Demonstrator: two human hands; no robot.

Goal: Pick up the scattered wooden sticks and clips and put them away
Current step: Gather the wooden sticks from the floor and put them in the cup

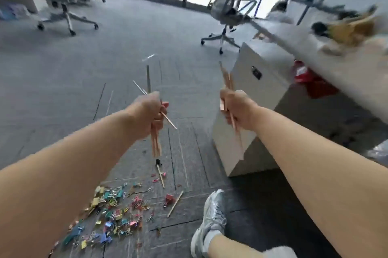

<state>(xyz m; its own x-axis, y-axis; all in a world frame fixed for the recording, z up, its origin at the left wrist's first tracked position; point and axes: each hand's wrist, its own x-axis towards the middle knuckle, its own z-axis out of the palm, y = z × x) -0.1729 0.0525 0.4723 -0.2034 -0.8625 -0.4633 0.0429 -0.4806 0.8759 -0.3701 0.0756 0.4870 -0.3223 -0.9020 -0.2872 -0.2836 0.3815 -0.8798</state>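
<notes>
Gripping a bunch of wooden sticks (155,144) in left hand (150,110), second bunch (226,78) in right hand (236,108) — fingers curled tight round both, probably to stop slipping. Leaves clips (113,211) and loose sticks (175,204) scattered on floor (63,68).

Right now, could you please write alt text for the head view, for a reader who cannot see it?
A person's left hand and right hand each grip a bundle of wooden sticks above grey carpet. Coloured clips and a few loose sticks lie scattered below, near a white cabinet and the person's shoe.
</notes>
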